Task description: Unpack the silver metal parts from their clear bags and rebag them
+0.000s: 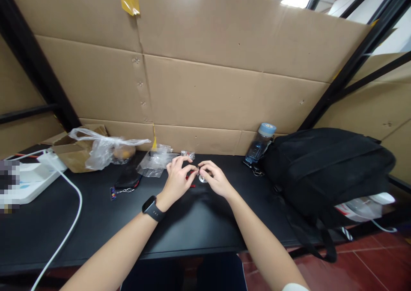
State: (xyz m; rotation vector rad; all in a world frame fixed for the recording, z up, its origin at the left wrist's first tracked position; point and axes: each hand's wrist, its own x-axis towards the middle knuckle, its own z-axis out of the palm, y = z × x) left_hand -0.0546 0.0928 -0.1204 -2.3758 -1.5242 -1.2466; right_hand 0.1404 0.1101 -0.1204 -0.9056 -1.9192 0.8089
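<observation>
Over the middle of the black table, my left hand (pixel 178 176) and my right hand (pixel 214 179) meet with their fingertips close together. Both hands pinch at a tiny item between them, too small to name. Below my right fingers shows a small round silvery piece (pixel 202 179); whether the hand touches it I cannot tell. Red-handled tool parts (pixel 192 185) lie on the table by my left fingers, partly hidden by them. Just behind the hands are a clear plastic bag (pixel 156 161) and a small clear packet (pixel 188 155).
A black pouch (pixel 128 177) with a keychain, a knotted plastic bag (pixel 102 147), a cardboard box (pixel 72 154) and a white cable (pixel 78 201) are on the left. To the right stand a blue-capped bottle (pixel 258 143) and a black backpack (pixel 327 171). Cardboard walls (pixel 205 98) close off the back.
</observation>
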